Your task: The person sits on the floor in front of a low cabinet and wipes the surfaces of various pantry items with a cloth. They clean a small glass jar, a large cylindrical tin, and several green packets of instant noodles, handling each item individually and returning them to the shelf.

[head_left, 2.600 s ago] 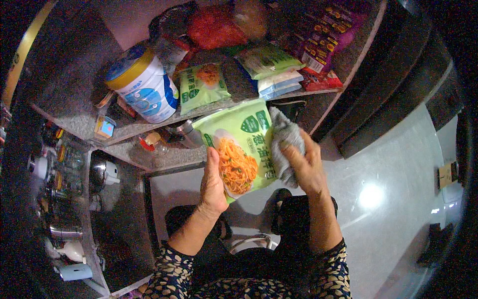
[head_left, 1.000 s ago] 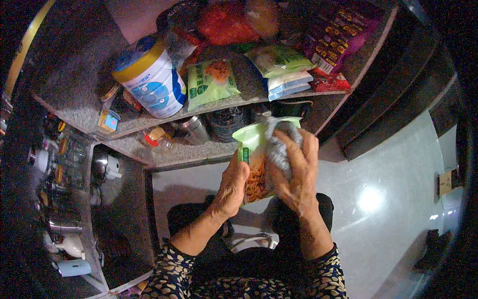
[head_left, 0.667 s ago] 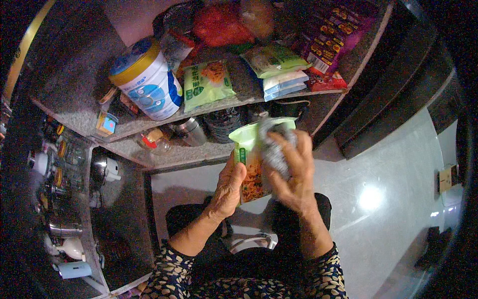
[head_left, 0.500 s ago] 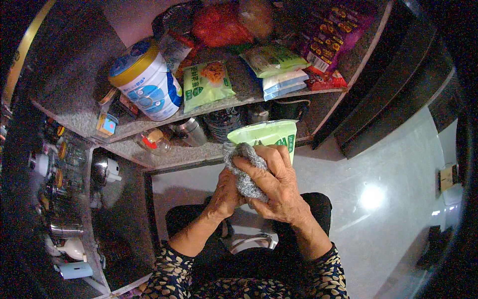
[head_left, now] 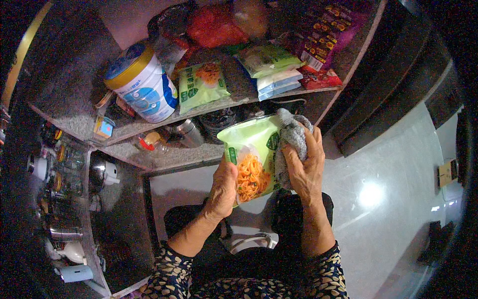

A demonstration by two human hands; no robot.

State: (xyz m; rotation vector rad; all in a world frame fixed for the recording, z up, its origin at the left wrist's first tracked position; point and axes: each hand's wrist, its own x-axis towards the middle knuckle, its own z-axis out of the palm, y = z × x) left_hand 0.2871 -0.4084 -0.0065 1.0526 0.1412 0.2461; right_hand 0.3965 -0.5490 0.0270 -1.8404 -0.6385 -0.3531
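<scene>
A light green food packet [head_left: 253,172] with a picture of noodles on its front is held up over my lap. My left hand [head_left: 222,188] grips it along its left edge, thumb on the front. In my right hand [head_left: 307,169] is a bunched grey cloth [head_left: 291,142], pressed against the packet's right edge. The fingers behind the packet are hidden. Just beyond, on the stone shelf, lies another green noodle packet [head_left: 203,87].
Left of that packet stands a white tin with a gold rim [head_left: 142,82]. More packets [head_left: 269,61] are stacked to the right, beside a purple package [head_left: 323,32]. A steel flask [head_left: 186,133] rests on the lower shelf. Jars and pots fill the left shelves [head_left: 89,209].
My right hand has moved right with the cloth, from across the packet to its right edge. The packet's noodle picture now shows, with my left hand at its left side.
</scene>
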